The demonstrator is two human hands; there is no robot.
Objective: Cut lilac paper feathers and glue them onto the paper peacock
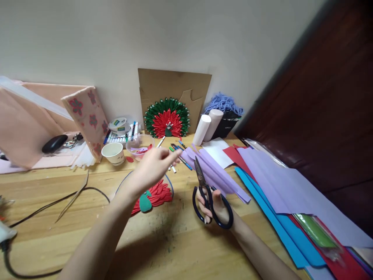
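Observation:
My right hand (214, 206) grips dark-handled scissors (204, 186), fingers through the loops, blades closed and pointing up and away over the wooden table (175, 241). My left hand (155, 165) reaches forward above the table with fingers stretched toward the folded lilac paper strips (215, 171) and several pens (177, 149); it holds nothing I can see. Below the left wrist lies a red paper fan piece with a green shape (151, 196).
Sheets of lilac, blue and red paper (279, 186) spread at the right. A green-and-red paper peacock (166, 118) leans on cardboard at the wall. A paper cup (113, 153), clear bowl (139, 147), marker box (121, 134), white rolls (208, 126) and cables (58, 202) sit around.

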